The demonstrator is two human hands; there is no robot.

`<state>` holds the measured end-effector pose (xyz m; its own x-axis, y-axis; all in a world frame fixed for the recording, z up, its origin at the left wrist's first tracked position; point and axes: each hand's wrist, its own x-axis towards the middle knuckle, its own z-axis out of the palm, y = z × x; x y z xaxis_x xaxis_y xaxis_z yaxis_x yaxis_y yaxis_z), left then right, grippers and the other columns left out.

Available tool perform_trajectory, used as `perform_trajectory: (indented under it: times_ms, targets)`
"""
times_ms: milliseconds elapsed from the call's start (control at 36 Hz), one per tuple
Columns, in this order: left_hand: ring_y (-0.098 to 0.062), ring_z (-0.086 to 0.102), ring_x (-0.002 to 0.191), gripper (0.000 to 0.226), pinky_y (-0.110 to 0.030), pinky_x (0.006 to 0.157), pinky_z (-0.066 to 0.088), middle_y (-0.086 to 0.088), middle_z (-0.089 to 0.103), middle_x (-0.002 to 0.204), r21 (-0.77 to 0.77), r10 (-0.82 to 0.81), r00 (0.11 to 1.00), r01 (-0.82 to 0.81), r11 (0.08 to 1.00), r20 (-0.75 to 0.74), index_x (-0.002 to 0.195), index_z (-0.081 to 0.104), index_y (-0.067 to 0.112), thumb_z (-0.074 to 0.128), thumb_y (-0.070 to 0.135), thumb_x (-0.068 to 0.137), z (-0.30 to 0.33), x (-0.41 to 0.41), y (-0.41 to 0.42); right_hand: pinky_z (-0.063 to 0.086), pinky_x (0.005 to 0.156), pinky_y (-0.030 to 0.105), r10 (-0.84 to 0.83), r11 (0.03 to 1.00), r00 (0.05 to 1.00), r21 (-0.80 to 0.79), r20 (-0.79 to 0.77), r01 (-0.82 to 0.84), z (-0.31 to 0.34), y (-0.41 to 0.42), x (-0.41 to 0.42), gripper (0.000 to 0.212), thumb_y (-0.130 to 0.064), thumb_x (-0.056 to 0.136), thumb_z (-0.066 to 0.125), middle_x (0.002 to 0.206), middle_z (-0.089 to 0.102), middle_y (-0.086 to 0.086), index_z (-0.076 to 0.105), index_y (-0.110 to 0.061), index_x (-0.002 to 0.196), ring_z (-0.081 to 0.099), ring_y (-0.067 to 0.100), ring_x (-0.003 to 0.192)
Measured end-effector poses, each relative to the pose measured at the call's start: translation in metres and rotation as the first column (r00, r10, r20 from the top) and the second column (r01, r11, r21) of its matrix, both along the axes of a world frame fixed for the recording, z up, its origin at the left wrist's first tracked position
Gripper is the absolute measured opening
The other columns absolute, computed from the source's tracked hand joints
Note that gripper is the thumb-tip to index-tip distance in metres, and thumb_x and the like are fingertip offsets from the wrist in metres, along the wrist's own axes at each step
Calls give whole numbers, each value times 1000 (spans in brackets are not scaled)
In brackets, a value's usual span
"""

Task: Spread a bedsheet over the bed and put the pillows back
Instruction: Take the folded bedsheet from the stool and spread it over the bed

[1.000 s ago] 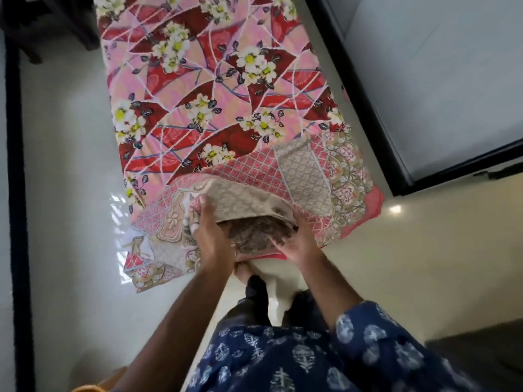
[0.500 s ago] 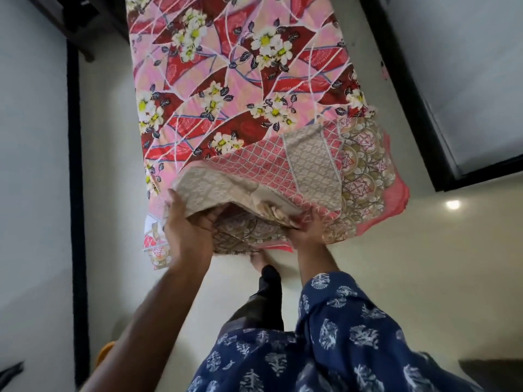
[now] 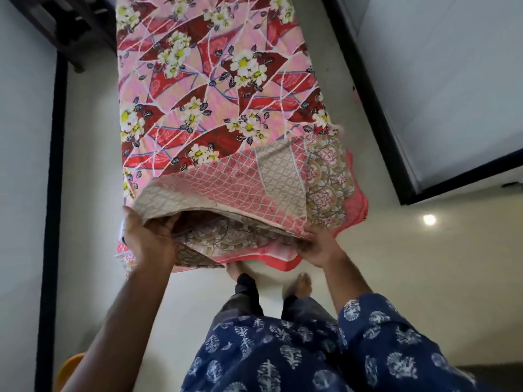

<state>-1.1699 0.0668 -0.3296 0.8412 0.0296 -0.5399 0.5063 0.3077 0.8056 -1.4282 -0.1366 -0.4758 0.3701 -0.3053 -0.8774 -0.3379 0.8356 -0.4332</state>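
Left hand [image 3: 147, 236] grip clamped on the near-left folded edge of the bedsheet [image 3: 220, 108]; right hand [image 3: 318, 248] grip pinches the near-right edge. Sheet hangs stretched away over pale floor [image 3: 396, 264], above bare feet.

light: soft, even, fairly bright
glare: lamp spot reflected on floor [image 3: 429, 219]
edges: wide-angle bend
focus: slight softness overall
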Motion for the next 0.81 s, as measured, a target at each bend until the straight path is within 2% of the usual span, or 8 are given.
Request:
perform_trajectory:
  times_ms: [111,194,333,417,500,639,722,806]
  targets:
    - [-39,66,117,67,-50,82,62,-20,66,131,-49,19,1000,-19,999,-3,140,54,2,52,54,99,0,-4,2,59,67,30,6,978,987,-203,-162,-40,30,8,-1,13,-4,93,54,80,65,3,64,-12,92,69,24,73]
    - [-43,64,119,72,-46,74,63,-21,64,134,-25,24,1000,-23,999,15,139,56,3,54,60,95,2,-5,7,44,55,14,160,791,958,-550,-237,-268,47,9,-4,36,1,90,52,88,65,-3,67,-16,119,60,20,74]
    - [-34,71,94,71,-33,56,56,-10,72,109,30,-26,998,28,999,-54,130,65,10,45,68,94,5,-5,16,44,54,8,256,634,927,-676,-274,-375,60,-19,-15,54,3,93,51,110,66,6,51,-10,146,64,23,79]
    - [-25,66,78,64,-30,58,53,-1,70,92,34,-25,997,28,999,-76,113,68,19,50,74,87,4,-2,19,58,85,31,259,357,860,-784,-440,-508,71,-37,-17,56,8,85,63,109,71,2,57,-12,137,68,19,94]
    - [-27,72,106,67,-42,85,58,-4,75,117,58,6,1000,-4,998,-31,125,68,17,57,70,86,10,0,14,56,87,35,187,250,823,-784,-536,-567,72,-54,-13,42,-8,86,73,107,73,0,63,-16,126,68,21,99]
    - [-25,73,105,50,-51,96,56,-7,76,115,24,71,997,-72,997,28,120,68,14,57,56,96,26,4,-7,47,95,33,138,633,958,-722,-250,-280,102,-65,8,33,-25,103,57,118,66,5,59,-12,133,62,23,109]
    - [-24,72,105,50,-49,95,57,-6,72,117,23,70,998,-70,997,1,129,61,15,47,55,102,31,7,-21,44,111,51,43,838,990,-536,-132,-108,96,-66,19,80,-73,91,52,149,52,7,44,-20,150,54,30,131]
    - [-30,66,111,60,-53,98,54,-8,68,122,8,82,993,-82,997,-84,139,54,17,41,62,101,29,12,-24,40,112,62,-45,842,989,-538,-139,-38,77,-72,28,109,-98,70,45,157,44,6,36,-28,153,46,35,139]
